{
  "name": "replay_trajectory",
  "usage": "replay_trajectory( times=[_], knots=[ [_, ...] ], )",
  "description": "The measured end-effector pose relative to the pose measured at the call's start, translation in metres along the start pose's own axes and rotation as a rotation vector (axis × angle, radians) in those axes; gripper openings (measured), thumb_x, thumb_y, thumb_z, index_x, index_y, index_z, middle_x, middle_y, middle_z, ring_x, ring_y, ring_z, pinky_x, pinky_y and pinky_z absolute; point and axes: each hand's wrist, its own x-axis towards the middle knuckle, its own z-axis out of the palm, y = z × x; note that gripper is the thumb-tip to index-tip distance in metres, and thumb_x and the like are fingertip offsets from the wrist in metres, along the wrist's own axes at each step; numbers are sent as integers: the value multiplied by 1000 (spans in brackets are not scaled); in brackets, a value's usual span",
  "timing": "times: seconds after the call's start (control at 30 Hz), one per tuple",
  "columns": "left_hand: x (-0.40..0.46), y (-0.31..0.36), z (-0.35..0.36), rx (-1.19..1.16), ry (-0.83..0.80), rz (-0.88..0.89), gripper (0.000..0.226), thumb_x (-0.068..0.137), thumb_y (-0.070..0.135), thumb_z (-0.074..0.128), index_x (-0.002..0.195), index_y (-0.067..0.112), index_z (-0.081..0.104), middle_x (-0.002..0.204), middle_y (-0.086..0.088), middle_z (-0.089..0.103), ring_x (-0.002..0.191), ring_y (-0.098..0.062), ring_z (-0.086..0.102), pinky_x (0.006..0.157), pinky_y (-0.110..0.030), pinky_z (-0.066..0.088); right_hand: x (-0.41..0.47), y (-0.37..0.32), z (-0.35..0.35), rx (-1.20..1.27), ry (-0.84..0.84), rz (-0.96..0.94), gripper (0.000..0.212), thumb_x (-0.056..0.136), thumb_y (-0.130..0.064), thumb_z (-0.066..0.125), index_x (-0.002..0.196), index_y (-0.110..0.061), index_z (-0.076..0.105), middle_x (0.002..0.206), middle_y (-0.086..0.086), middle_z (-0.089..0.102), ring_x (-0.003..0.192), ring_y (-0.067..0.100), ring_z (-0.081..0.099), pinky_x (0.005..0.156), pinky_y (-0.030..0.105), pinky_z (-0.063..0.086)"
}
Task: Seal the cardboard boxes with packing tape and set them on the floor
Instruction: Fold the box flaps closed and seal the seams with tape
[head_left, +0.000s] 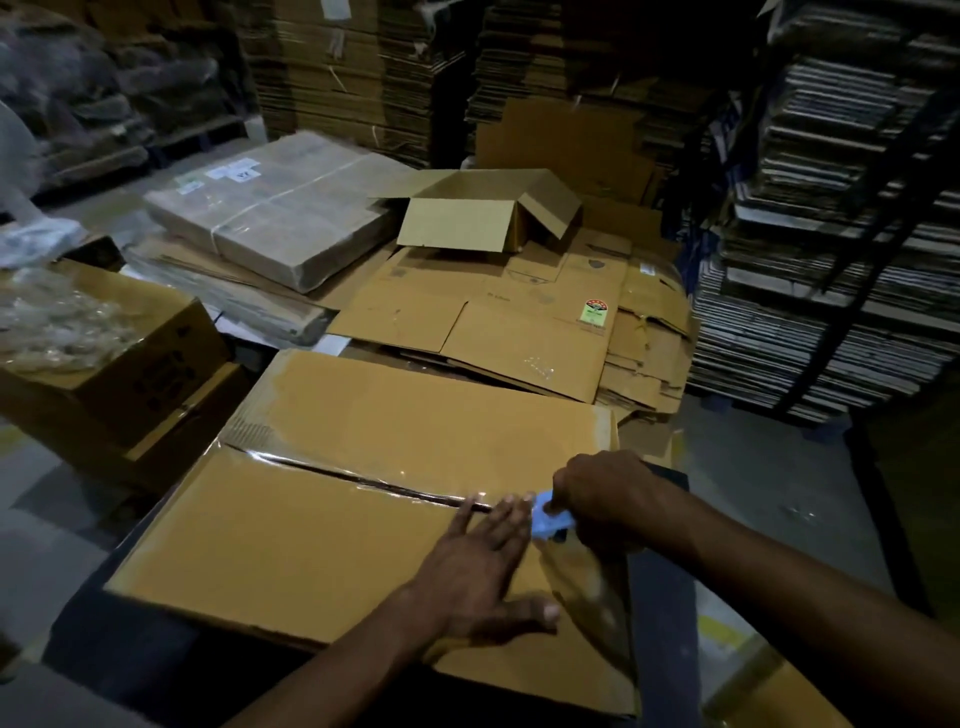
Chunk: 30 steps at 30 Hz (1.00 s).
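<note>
Your right hand (597, 499) grips the blue tape dispenser (551, 517) at the seam's near end, so keep your flat left hand (478, 566) pressing the box (322, 530) on the table (660, 582).

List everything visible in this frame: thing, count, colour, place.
Large box: one, brown, foreground, centre seam taped.
Tape dispenser: one, light blue, at seam's right end.
Open small box: one, brown, centre back.
Flattened cartons: pile, brown, behind large box.
Wrapped bundle: one, grey-brown, back left.
Box with plastic: one, brown, left.
Stacked cardboard: tall piles, right and rear.
Hands: left hand flat on flap; right hand grips dispenser.
</note>
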Motion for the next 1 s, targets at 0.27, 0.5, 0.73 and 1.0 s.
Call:
replay_trajectory(
  times=[0.27,0.5,0.73,1.0],
  knots=[
    [-9,-15,3,32,-70,-60,108,88,93,16,166,21,-3,172,5,-14,159,-8,-8,123,-61,-15,5,-13,-2,37,-90,-19,58,88,-40,70,141,-23,53,129,10,57,110,32,62,84,43,53],
    [-15,-14,-1,58,-102,-80,106,89,92,15,167,22,0,172,6,-12,157,-3,-10,122,-62,-15,-4,-9,-16,13,-114,-43,41,91,-26,69,129,-16,57,118,6,63,105,29,64,68,33,43],
    [-13,-11,-2,42,-64,-69,110,88,93,16,167,17,9,174,1,-2,159,-6,0,122,-61,-17,-23,34,5,23,-148,109,33,95,-55,57,82,-26,65,73,-7,59,75,17,64,79,45,60],
    [27,55,-7,15,-30,-11,115,88,93,17,165,11,-7,173,-6,-12,159,-18,-15,124,-55,-16,-29,27,2,-62,-116,100,11,92,-36,65,91,-26,59,94,2,64,89,29,67,82,49,57]
  ],
)
